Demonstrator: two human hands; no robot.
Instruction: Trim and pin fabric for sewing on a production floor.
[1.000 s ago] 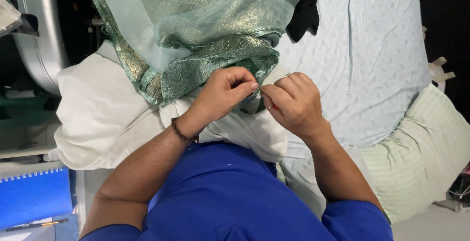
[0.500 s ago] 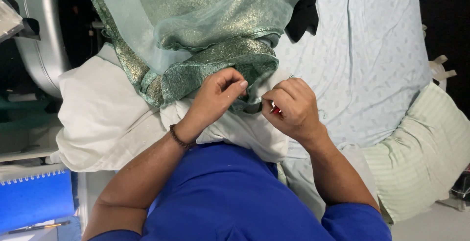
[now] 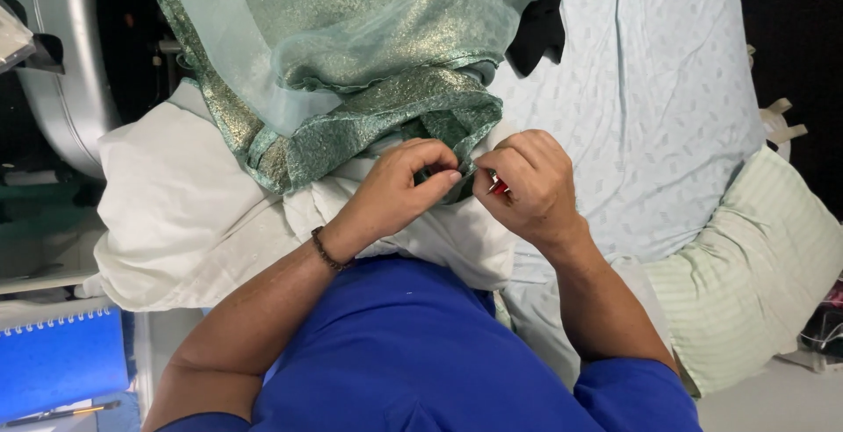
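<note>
Two hands meet at the lower edge of a glittery green fabric (image 3: 351, 54) heaped on white cloth (image 3: 176, 212). The left hand (image 3: 399, 190) has its grip pinched on that edge; the right hand (image 3: 531, 186) is clenched around a small red-handled tool (image 3: 497, 188), just beside it, over a pale patterned bedsheet (image 3: 650, 90).

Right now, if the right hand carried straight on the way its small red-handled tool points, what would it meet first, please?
Most likely the green glittery fabric edge pinched by the left hand; the right hand already sits close beside it, though depth is unclear.
</note>
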